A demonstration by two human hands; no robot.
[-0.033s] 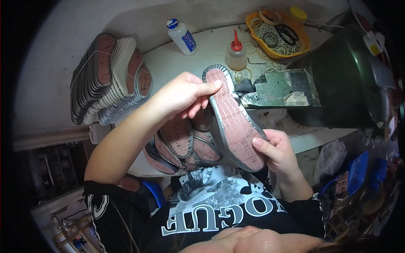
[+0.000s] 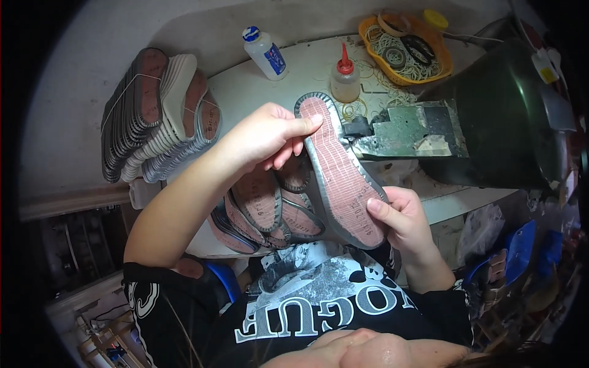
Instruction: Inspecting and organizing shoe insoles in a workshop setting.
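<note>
A long insole [image 2: 337, 165] with a pink, white-lined face and a dark edge crimped over its rim is held up at a slant. My left hand [image 2: 276, 135] pinches its far, narrower end, thumb on the pink face. Around the near, wider end, my right hand [image 2: 402, 218] is closed with the thumb on top and the fingers behind. The far side edge of the insole lies against or just beside the dark tip [image 2: 357, 127] of a green machine arm; contact is unclear. Below my left hand lie several similar pink-faced insoles [image 2: 257, 199], partly overlapping.
Bundles of stacked insoles [image 2: 132, 116] stand at the left. On the white table [image 2: 307, 58] are a blue-capped bottle [image 2: 267, 55], a red-nozzle bottle [image 2: 345, 83] and a yellow basket [image 2: 423, 76] of bands and rings. A large green machine [image 2: 497, 116] fills the right side.
</note>
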